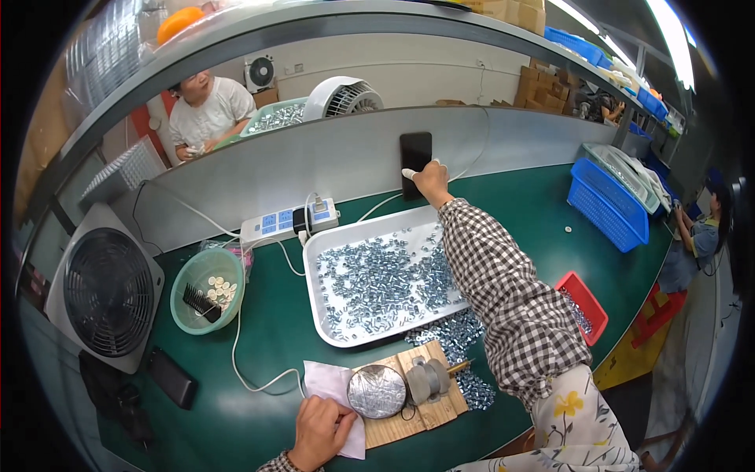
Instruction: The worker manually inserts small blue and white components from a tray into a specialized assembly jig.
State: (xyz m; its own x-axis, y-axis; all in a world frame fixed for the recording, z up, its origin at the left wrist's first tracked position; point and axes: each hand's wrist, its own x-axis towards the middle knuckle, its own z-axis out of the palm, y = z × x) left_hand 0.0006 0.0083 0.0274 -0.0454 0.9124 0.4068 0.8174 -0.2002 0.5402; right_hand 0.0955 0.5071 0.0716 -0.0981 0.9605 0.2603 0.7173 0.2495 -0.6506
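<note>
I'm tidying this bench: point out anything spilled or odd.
Small metal pieces lie heaped on the green table outside the white tray, perhaps spilled, as others lie inside. One pale bit sits alone near the blue basket.

- A green tabletop (527, 204) fills most of the lower half of the view.
- A grey partition (314, 161) runs along its far side — upright, with the room showing above it.
- A metal shelf (314, 28) spans the top, looking bowed.
- Beyond stands a pale wall (440, 71), with brown cardboard boxes (543, 86) stacked toward the right.
- Bright tube lights (672, 39) glow at upper right — a red stool (659, 315) sits lower down.
</note>
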